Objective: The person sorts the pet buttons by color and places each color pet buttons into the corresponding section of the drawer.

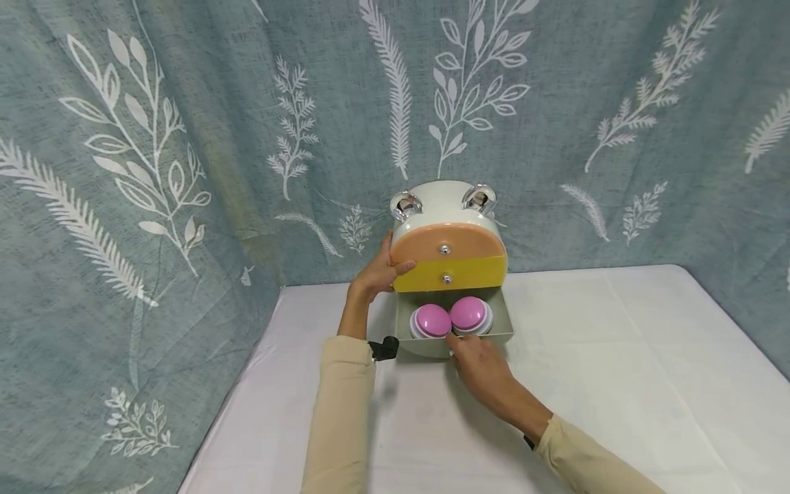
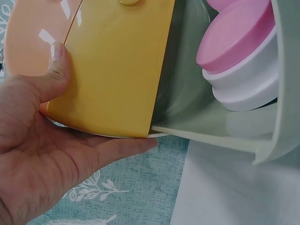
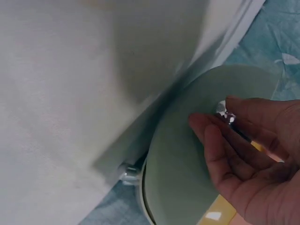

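Note:
A small rounded drawer organizer (image 1: 441,202) with silver ear-shaped pieces stands at the back of the table. Its lowest drawer, a green one (image 1: 426,348), is pulled out. Inside lie two round white containers with pink tops, one on the left (image 1: 433,320) and one on the right (image 1: 469,313). My left hand (image 1: 376,274) holds the organizer's left side, thumb across the front at the yellow drawer (image 2: 112,70) and fingers along the side. With thumb and fingers, my right hand (image 3: 253,150) pinches the silver knob (image 3: 221,108) on the green drawer's front.
An orange drawer (image 1: 420,240) above the yellow one is closed, as is the yellow. A white cloth (image 1: 617,357) covers the table. Behind and to both sides hangs a blue-green curtain (image 1: 234,137) with white leaf prints. A silver foot (image 3: 129,173) shows under the organizer.

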Demonstrator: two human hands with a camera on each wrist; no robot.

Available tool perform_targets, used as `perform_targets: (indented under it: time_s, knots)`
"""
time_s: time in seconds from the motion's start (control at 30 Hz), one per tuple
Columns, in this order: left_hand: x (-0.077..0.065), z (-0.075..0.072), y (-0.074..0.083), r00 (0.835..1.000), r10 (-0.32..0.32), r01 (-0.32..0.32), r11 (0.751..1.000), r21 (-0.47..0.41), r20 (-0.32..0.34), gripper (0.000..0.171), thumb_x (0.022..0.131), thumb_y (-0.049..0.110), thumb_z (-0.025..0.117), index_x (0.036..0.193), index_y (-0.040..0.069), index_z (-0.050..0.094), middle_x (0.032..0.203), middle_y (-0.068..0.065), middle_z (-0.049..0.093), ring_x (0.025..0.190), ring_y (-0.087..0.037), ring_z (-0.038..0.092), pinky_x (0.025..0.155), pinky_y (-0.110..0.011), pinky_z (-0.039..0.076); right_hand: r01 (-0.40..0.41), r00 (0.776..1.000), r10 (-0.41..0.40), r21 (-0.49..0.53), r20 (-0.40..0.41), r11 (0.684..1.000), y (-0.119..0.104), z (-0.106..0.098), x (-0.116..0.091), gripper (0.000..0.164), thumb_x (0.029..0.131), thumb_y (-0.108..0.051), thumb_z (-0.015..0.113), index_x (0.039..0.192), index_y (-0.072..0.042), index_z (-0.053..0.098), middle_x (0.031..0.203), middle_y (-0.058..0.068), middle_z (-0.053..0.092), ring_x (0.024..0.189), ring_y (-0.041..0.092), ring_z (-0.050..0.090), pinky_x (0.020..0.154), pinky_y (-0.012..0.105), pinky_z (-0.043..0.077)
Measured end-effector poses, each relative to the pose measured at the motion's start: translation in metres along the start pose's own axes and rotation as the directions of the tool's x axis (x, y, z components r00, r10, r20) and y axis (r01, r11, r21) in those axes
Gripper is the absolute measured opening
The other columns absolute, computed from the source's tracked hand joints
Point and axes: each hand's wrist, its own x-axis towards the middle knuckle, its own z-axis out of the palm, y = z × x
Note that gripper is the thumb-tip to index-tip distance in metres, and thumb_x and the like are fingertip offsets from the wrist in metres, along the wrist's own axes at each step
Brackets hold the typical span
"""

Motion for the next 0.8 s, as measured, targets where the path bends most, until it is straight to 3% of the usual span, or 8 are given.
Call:
perform_targets:
  time_s: [0.13,0.27,0.37,0.6,0.8]
  knots:
    - [-0.001,0.002,0.0,0.999,0.037,-0.036,0.999,0.021,-0.023,0.095,0.105,0.018,0.062,0.168,0.023,-0.009,0.159,-0.026,0.031,0.139,-0.04,0.042,0.112,-0.06,0.046,-0.04,0.999,0.039,0.057,0.014,0.998,0.001,0.001,0.005,0.015,0.086,0.005,0.076,0.083,-0.008,0.068,0.063,0.001,0.062,0.055,0.012,0.051,0.05,0.024,0.037]
    - [-0.002,0.003,0.001,0.998,0.053,-0.052,0.998,0.023,-0.027,0.095,0.105,0.018,0.063,0.168,0.021,-0.009,0.16,-0.027,0.03,0.14,-0.039,0.039,0.119,-0.057,0.039,-0.07,0.997,0.068,0.081,0.02,0.994,0.004,0.002,0.011,0.018,0.086,0.006,0.073,0.079,-0.009,0.065,0.062,0.0,0.06,0.057,0.013,0.052,0.05,0.026,0.038]
    - [-0.002,0.004,0.0,0.999,0.044,-0.044,0.999,0.013,-0.018,0.095,0.106,0.018,0.062,0.168,0.021,-0.01,0.162,-0.028,0.028,0.143,-0.04,0.038,0.12,-0.059,0.039,-0.086,0.996,0.085,0.077,0.022,0.993,0.009,0.007,0.019,0.018,0.086,0.007,0.072,0.08,-0.008,0.064,0.064,0.001,0.061,0.057,0.015,0.054,0.05,0.027,0.039]
    - [-0.002,0.005,-0.002,1.0,0.012,-0.012,1.0,0.019,-0.026,0.096,0.106,0.021,0.062,0.168,0.021,-0.011,0.166,-0.027,0.024,0.15,-0.042,0.034,0.122,-0.06,0.038,-0.094,0.996,0.094,0.044,-0.001,0.995,0.026,0.019,0.048,0.016,0.089,0.007,0.068,0.083,-0.005,0.061,0.07,0.012,0.066,0.065,0.032,0.067,0.056,0.043,0.049]
    - [0.001,0.004,-0.002,1.0,0.011,-0.01,1.0,0.023,-0.028,0.097,0.106,0.021,0.062,0.168,0.021,-0.012,0.165,-0.028,0.026,0.15,-0.042,0.036,0.122,-0.059,0.037,-0.118,0.993,0.118,0.059,-0.009,0.991,0.035,0.025,0.066,0.013,0.094,0.006,0.062,0.084,-0.002,0.065,0.073,0.013,0.068,0.064,0.024,0.059,0.057,0.038,0.046]
